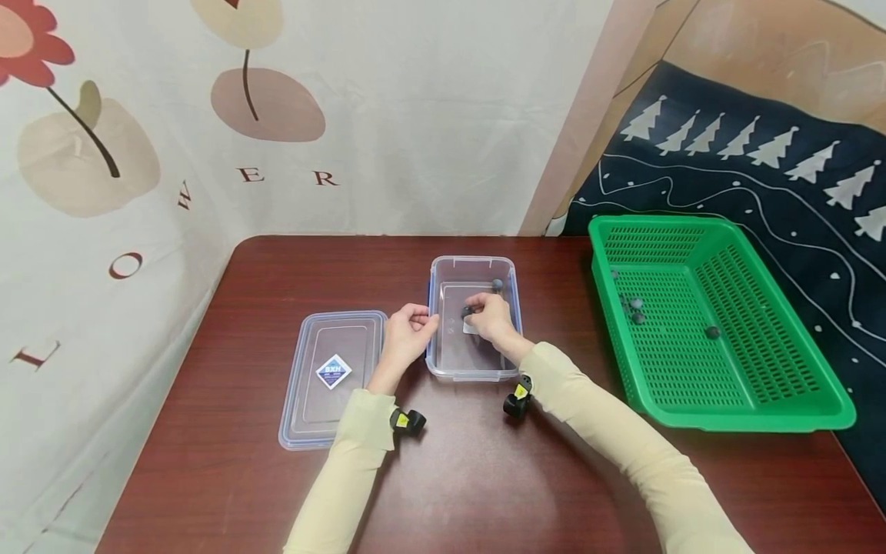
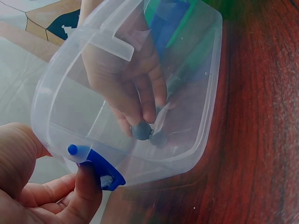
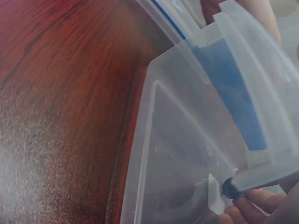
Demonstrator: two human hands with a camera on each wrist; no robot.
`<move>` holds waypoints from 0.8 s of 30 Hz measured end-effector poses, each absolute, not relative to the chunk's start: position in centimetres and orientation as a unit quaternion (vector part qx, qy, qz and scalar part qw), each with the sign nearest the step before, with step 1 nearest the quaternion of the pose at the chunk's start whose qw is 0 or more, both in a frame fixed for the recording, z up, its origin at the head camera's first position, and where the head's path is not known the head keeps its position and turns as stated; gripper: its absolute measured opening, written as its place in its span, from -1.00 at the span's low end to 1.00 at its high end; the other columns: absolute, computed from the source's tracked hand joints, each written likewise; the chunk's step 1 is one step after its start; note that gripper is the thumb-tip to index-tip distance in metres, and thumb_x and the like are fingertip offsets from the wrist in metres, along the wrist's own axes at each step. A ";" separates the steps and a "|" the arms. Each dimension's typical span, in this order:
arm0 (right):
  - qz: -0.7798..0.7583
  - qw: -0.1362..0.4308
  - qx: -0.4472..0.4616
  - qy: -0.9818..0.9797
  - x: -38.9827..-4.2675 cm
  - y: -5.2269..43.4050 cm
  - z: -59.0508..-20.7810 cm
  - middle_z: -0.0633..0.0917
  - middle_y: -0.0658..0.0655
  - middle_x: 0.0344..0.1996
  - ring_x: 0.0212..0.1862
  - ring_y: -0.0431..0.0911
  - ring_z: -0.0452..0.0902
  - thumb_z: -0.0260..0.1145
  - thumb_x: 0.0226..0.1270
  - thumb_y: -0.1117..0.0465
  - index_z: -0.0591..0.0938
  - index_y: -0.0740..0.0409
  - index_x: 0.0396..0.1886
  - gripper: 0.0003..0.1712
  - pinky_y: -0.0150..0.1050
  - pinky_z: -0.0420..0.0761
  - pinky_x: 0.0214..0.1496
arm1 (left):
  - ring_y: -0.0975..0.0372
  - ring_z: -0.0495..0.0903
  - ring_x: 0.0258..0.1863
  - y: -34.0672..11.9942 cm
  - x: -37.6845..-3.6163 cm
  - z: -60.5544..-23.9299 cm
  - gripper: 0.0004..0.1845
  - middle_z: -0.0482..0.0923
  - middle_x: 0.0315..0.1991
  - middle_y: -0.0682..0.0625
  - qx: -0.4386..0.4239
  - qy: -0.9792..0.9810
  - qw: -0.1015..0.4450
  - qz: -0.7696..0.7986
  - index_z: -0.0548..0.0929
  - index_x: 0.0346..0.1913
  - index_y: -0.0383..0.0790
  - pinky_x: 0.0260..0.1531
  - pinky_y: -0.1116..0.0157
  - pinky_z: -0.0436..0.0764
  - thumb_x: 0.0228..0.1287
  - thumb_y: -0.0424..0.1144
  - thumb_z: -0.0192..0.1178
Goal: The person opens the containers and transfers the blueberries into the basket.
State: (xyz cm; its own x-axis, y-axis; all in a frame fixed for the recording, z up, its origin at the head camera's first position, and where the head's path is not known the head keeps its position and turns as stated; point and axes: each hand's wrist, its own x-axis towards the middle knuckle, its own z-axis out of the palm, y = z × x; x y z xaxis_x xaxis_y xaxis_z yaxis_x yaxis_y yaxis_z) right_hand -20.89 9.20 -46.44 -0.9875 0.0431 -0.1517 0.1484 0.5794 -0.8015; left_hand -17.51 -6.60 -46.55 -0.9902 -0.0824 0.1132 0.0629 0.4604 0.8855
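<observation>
A clear plastic food container (image 1: 450,362) with blue side latches stands uncovered on the table. My right hand (image 1: 490,317) reaches inside it, thumb and fingertips pinching a blueberry (image 2: 141,131) low over the floor, beside a small white label (image 3: 216,195). Another blueberry (image 1: 497,285) lies near the container's far right corner. At the left wall, my left hand (image 1: 408,332) holds the container by its side, with curled fingers against the blue latch (image 2: 103,170). The container's lid (image 1: 311,412), which carries a blue and white diamond sticker, lies flat to the left.
To the right, a green plastic basket (image 1: 747,419) holds several blueberries (image 1: 636,304), with one blueberry (image 1: 712,332) lying apart from the others. The dark red wooden table (image 1: 471,492) meets a white flower-printed curtain (image 1: 429,154) at the back.
</observation>
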 end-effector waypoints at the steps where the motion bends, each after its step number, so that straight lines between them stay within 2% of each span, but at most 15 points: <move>1: -0.452 0.058 0.051 0.889 -20.9 9.2 -46.4 0.68 0.21 -0.34 -0.25 -0.02 0.55 0.33 0.00 0.47 0.66 0.32 -0.19 -0.71 -0.24 0.54 -0.19 | 0.13 0.56 -0.52 -6.6 -17.5 -46.5 -0.79 0.62 -0.46 -0.19 0.005 -0.851 0.070 -0.520 0.62 -0.27 -0.45 -0.48 0.38 0.52 0.08 -0.34 0.26; 6: -0.431 0.064 0.041 0.899 -20.8 9.1 -46.4 0.68 0.16 -0.41 -0.31 -0.05 0.55 0.36 0.01 0.43 0.68 0.29 -0.27 -0.79 -0.26 0.52 -0.25 | 0.13 0.56 -0.51 -6.5 -17.6 -46.6 -0.79 0.63 -0.45 -0.19 0.004 -0.851 0.070 -0.520 0.63 -0.27 -0.45 -0.48 0.39 0.51 0.09 -0.34 0.26; 11: -0.412 0.068 0.032 0.908 -20.7 9.2 -46.5 0.69 0.12 -0.44 -0.32 -0.07 0.57 0.38 -0.04 0.42 0.69 0.26 -0.33 -0.81 -0.27 0.52 -0.22 | 0.12 0.56 -0.51 -6.5 -17.6 -46.7 -0.79 0.63 -0.45 -0.19 0.006 -0.850 0.070 -0.522 0.63 -0.27 -0.45 -0.48 0.39 0.50 0.09 -0.34 0.25; 18: -0.434 0.071 0.040 0.897 -20.8 9.1 -46.4 0.69 0.15 -0.44 -0.33 -0.07 0.57 0.37 -0.03 0.44 0.68 0.30 -0.34 -0.82 -0.28 0.54 -0.24 | 0.11 0.56 -0.50 -6.5 -17.6 -46.7 -0.79 0.62 -0.45 -0.20 0.009 -0.850 0.065 -0.523 0.62 -0.26 -0.45 -0.48 0.40 0.50 0.09 -0.34 0.25; 24: -0.475 0.066 0.056 0.876 -20.7 9.1 -46.0 0.69 0.18 -0.42 -0.34 -0.07 0.57 0.37 0.00 0.43 0.68 0.32 -0.32 -0.82 -0.37 0.51 -0.33 | 0.13 0.55 -0.51 -6.5 -17.7 -46.6 -0.79 0.62 -0.45 -0.19 0.010 -0.852 0.067 -0.519 0.63 -0.27 -0.44 -0.48 0.40 0.50 0.09 -0.33 0.26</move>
State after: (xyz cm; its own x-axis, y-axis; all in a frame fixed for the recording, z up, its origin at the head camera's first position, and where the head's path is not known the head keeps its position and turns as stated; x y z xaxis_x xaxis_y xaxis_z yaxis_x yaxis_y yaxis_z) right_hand -20.72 9.12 -46.04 -0.9850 0.0356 -0.1686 0.1607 0.5431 -0.8241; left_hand -17.67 -6.52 -46.63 -0.9908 -0.0863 0.1043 0.0531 0.4612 0.8857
